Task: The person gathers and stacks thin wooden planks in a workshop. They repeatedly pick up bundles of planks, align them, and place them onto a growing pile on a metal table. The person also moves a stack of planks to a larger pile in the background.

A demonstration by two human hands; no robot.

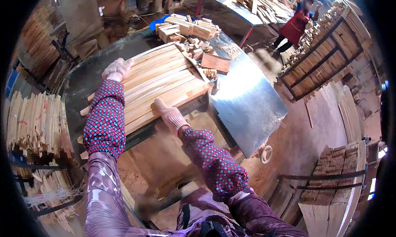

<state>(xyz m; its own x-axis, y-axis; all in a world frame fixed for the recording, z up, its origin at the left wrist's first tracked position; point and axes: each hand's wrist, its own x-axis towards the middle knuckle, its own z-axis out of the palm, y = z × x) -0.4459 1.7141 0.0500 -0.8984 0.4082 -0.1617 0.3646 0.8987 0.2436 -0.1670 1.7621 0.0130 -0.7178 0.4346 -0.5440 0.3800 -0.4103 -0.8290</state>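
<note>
A row of long pale wooden strips [154, 78] lies side by side across the dark tabletop [88, 74]. At the row's far left edge is my left hand [117, 69] in a pale knit glove, closed against the outermost strip. My right hand [172, 116], in a similar glove, holds the near edge, a digit resting on top and the other fingers mostly hidden. The strips' left ends are uneven. Their right ends meet a narrow crosswise piece [198, 68].
Short wood blocks [187, 28] are heaped beyond the strips. A shiny metal sheet [249, 109] extends right. Bundled strips [37, 121] stand at left; stacked boards [334, 183] lie at lower right. A person in a red apron [295, 27] stands near a wood-filled rack [326, 51].
</note>
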